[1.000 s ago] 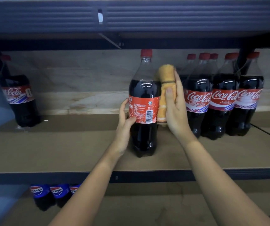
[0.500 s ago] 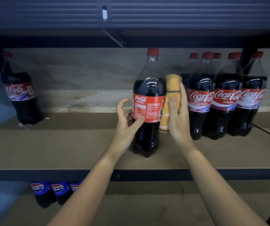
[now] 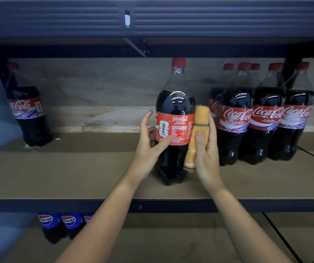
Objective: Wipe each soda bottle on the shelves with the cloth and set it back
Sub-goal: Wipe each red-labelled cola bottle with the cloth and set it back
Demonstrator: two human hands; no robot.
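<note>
Both hands flank the bottle [image 3: 173, 130] near the shelf [image 3: 57, 186] edge: left hand [image 3: 149, 147] open-fingered, right hand [image 3: 206, 152] gripping cloth [image 3: 199, 128].

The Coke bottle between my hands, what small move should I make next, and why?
Probably turn the bottle a little with your left hand. Your right hand presses the orange cloth against only its right side, so the rest likely needs wiping.

Coca-Cola bottles [image 3: 175, 118]: 7 | Pepsi bottles [image 3: 51, 224]: 3 | cloth [image 3: 198, 130]: 1 | hands [image 3: 148, 149]: 2
</note>
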